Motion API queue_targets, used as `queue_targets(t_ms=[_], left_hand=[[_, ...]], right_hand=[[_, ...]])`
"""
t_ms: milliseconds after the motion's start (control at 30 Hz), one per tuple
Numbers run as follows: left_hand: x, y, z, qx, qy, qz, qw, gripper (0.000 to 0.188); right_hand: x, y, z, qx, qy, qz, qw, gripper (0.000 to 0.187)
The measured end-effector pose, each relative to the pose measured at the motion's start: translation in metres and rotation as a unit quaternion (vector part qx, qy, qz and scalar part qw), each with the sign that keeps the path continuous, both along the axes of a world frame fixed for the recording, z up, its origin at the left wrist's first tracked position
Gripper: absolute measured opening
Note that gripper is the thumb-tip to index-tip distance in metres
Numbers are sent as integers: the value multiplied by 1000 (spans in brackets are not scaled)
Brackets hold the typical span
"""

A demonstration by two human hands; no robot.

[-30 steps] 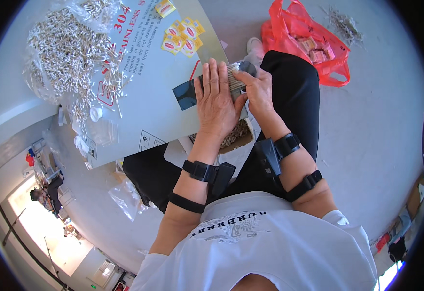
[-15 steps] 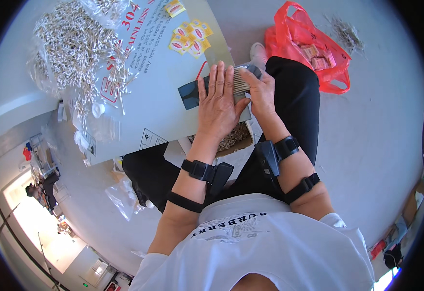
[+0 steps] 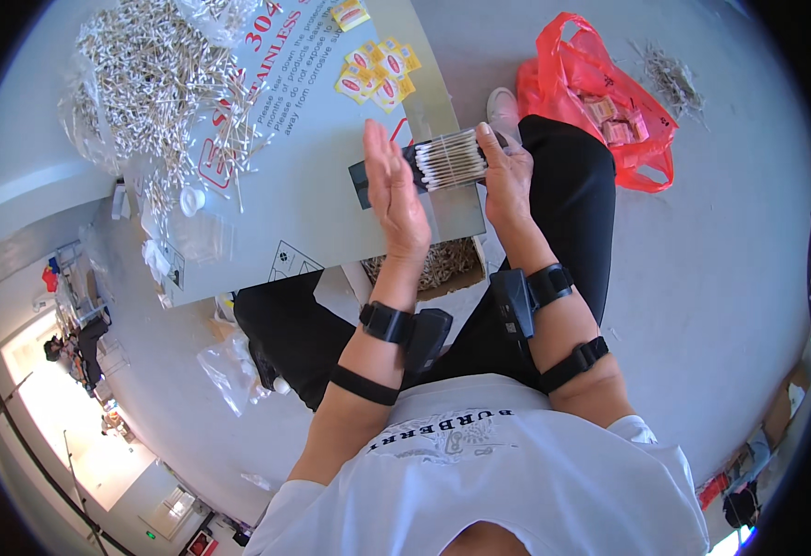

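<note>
A flat layer of cotton swabs (image 3: 450,159) lies side by side in a shallow clear case or on a dark base at the table's right edge; which of these I cannot tell. My right hand (image 3: 507,176) grips its right end, thumb on top and fingers mostly hidden below. My left hand (image 3: 392,193) stands edge-on at the swabs' left end, fingers straight and nothing in it. A dark flat piece (image 3: 360,183) shows on the table just beyond that hand. A big heap of loose cotton swabs (image 3: 146,88) spills from a clear bag at the far left.
Yellow-and-white paper packets (image 3: 378,72) lie on the printed metal tabletop (image 3: 304,204). Below its front edge, a cardboard box (image 3: 468,278) holds many swabs. A red plastic bag (image 3: 568,88) with small packs stands on the floor at right, near scattered swabs (image 3: 672,79).
My left hand has lifted off the swabs, turned edge-on and shifted left, uncovering them. My right thumb has moved to their right end.
</note>
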State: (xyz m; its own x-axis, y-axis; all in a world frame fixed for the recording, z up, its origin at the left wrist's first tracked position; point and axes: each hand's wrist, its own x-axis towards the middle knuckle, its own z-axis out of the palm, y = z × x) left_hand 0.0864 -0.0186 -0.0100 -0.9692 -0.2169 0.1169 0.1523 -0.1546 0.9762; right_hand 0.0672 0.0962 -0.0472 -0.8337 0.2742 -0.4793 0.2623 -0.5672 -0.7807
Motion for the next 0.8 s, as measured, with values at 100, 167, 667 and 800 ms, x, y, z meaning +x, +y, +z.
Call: queue_targets(t_ms=[100,167,667,800], left_hand=[[-5,14,-1,19,-8,-23,1000,61],[-6,16,-3,33,8,-13,999,60],[-11,-12,-12,-582,-61,54,809,66],[-17,-11,-13,-583,-81,45,807,67]], right_hand=[[2,-2,4,45,12,12,999,23],[2,-3,8,57,12,13,998,23],[3,-3,3,26,29,-7,999,20],[3,-2,3,37,18,3,999,18]])
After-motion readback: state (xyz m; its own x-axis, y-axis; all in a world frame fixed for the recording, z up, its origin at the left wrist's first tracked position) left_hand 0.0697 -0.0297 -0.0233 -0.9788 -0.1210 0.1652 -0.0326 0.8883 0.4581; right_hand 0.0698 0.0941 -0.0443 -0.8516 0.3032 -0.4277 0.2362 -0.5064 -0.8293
